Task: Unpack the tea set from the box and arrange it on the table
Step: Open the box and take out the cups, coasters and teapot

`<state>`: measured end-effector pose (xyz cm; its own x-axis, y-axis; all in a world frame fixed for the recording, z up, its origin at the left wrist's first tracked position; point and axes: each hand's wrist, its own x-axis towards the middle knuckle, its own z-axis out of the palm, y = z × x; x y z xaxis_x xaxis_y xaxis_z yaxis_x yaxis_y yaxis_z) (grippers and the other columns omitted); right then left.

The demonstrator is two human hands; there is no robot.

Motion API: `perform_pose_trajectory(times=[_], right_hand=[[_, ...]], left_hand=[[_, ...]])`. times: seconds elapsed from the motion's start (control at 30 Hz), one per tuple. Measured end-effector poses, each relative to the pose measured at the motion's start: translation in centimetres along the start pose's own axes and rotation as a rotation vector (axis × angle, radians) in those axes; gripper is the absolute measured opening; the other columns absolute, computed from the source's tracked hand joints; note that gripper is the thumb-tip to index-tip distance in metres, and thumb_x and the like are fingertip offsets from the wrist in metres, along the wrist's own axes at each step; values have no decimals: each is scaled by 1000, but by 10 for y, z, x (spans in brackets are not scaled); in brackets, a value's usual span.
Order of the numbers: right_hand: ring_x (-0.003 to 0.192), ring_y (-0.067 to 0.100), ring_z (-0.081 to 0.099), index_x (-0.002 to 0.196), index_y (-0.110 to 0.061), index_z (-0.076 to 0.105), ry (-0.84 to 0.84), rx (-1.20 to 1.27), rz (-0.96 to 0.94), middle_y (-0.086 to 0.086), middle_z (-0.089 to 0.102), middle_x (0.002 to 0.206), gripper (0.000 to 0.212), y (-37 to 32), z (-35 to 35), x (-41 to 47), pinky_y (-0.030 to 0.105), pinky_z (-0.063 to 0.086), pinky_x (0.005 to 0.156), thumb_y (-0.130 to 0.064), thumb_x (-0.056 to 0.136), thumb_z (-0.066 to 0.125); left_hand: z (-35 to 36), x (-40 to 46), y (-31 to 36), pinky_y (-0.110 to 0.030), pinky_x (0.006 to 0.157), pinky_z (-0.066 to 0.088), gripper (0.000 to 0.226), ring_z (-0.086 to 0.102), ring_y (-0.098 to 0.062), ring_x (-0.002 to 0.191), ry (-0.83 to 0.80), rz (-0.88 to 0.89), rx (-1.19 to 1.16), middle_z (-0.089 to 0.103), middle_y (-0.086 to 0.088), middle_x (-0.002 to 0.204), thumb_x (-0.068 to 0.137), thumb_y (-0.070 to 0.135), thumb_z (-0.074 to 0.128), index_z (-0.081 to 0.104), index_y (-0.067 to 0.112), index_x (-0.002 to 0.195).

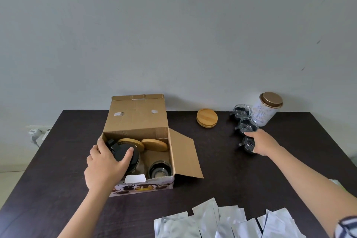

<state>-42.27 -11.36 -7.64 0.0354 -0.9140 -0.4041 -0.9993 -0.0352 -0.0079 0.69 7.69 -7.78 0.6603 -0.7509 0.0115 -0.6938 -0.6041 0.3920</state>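
Note:
An open cardboard box (139, 120) stands on the dark table (231, 176), its lid tilted back. Inside it, my left hand (105, 166) grips the black lid of a glass teapot (123, 153). Two bamboo coasters (154, 144) and one glass cup (160, 170) also lie in the box. At the right, three glass cups stand in a row. My right hand (264, 142) holds the nearest cup (248, 144) on the table; the middle cup (248, 124) and the far cup (241, 110) stand behind it.
A stack of bamboo coasters (207, 118) lies right of the box. A white tin (267, 108) with a bronze lid stands at the back right. Several silver foil sachets (222, 220) are spread along the front edge. A wall socket with plugs (36, 133) sits left of the table.

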Motion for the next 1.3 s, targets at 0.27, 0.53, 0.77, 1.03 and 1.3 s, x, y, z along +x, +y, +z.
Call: perform_pose_trajectory(times=[0.27, 0.53, 0.77, 1.03, 1.3], right_hand=[[124, 28, 48, 149, -33, 24, -45, -153, -16, 6, 38, 144, 88, -20, -14, -12, 35, 49, 87, -15, 78, 73], [126, 19, 50, 143, -23, 42, 8, 182, -361, 1, 48, 143, 70, -138, -49, -67, 35, 45, 99, -38, 81, 71], [119, 19, 56, 137, -17, 50, -111, 348, -641, 4, 54, 136, 61, -238, -49, -118, 26, 48, 91, -36, 84, 70], [64, 18, 54, 90, -6, 59, -304, -192, -569, 6, 55, 74, 12, -301, 10, -115, 26, 45, 55, -17, 86, 65], [63, 18, 52, 109, -4, 62, -280, -238, -580, 5, 51, 73, 26, -299, 16, -108, 27, 46, 59, -15, 86, 64]], left_hand=[[-2, -1, 0, -53, 83, 50, 98, 42, -41, 125, 1, -1, 6, 38, -21, 142, 75, 74, 48, 18, 12, 145], [-2, -1, -1, -52, 83, 50, 98, 42, -40, 125, 3, 2, -6, 39, -20, 142, 75, 74, 48, 19, 12, 145], [-4, -3, 1, -48, 84, 50, 96, 43, -37, 124, 7, -4, -26, 40, -16, 141, 75, 73, 50, 19, 14, 144], [-2, -1, -1, -48, 85, 49, 96, 42, -36, 125, 12, 2, -51, 39, -15, 142, 75, 73, 51, 18, 16, 144], [-1, -4, 1, -47, 85, 50, 98, 43, -36, 126, 15, 10, -51, 39, -15, 143, 74, 74, 49, 18, 15, 145]])
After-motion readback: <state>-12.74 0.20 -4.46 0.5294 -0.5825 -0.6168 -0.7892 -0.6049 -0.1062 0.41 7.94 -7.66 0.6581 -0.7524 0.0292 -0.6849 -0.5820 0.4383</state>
